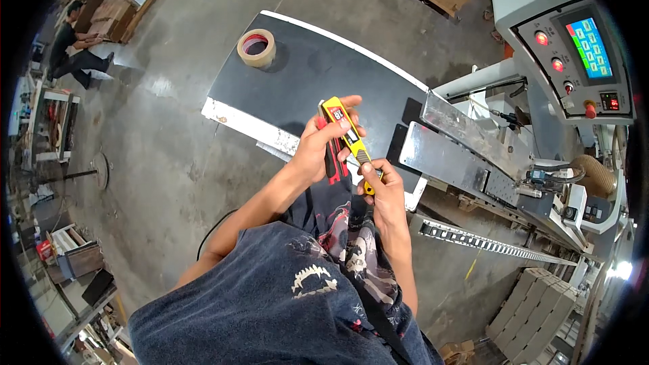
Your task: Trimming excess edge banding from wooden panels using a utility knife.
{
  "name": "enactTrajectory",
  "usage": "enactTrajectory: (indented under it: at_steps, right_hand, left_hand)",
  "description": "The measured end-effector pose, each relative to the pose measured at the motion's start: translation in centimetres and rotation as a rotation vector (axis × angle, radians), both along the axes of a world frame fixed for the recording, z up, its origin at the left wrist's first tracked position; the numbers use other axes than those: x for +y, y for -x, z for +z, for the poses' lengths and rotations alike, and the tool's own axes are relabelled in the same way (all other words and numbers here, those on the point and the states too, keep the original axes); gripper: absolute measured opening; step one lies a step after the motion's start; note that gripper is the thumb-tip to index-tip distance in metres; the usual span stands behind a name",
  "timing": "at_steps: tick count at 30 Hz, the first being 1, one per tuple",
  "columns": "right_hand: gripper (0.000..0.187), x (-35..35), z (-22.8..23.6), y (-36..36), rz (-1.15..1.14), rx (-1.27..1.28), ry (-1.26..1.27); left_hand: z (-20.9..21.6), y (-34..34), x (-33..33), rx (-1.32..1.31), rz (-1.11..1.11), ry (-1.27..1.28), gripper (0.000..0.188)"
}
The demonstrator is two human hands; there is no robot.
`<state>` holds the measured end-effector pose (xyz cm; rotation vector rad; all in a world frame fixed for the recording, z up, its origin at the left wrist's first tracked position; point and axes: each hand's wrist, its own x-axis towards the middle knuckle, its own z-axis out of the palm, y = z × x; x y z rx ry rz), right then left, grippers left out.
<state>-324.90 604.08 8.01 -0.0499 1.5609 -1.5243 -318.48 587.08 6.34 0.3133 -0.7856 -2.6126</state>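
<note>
Over the near edge of the dark-topped table (318,61), I hold a yellow utility knife (351,135) between both hands. My left hand (312,152) is closed around its upper part, thumb across the body. A second tool, red and black and shaped like another utility knife (331,162), lies alongside in the same grip. My right hand (387,192) pinches the lower end of the yellow knife, near its dark ridged part. Whether a blade is out cannot be made out. A roll of tan tape (256,61) rests at the table's far left corner.
At the right, metal guide plates (443,155) lead to a machine with a lit control panel (588,47). Below it runs a roller track (487,247). Stacked cardboard (534,311) stands lower right. Another person (67,47) sits by cartons (118,10) at far left.
</note>
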Motion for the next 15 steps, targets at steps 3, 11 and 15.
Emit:
enactTrajectory:
  at_steps: [3, 11, 15]
  right_hand:
    - [0.019, 0.8, 0.1, -0.4, -0.004, -0.006, -0.033]
    - [0.021, 1.7, -1.4, -1.5, -0.055, 0.042, -0.142]
    - [0.022, 2.5, -2.0, -1.7, -0.079, 0.103, -0.274]
  left_hand:
    - [-1.4, -0.2, 0.0, -0.015, 0.056, -0.125, 0.043]
    - [-2.6, -1.1, 0.9, -0.254, -0.098, -0.102, 0.038]
    - [-3.9, -1.6, 1.8, -0.444, -0.267, 0.110, 0.033]
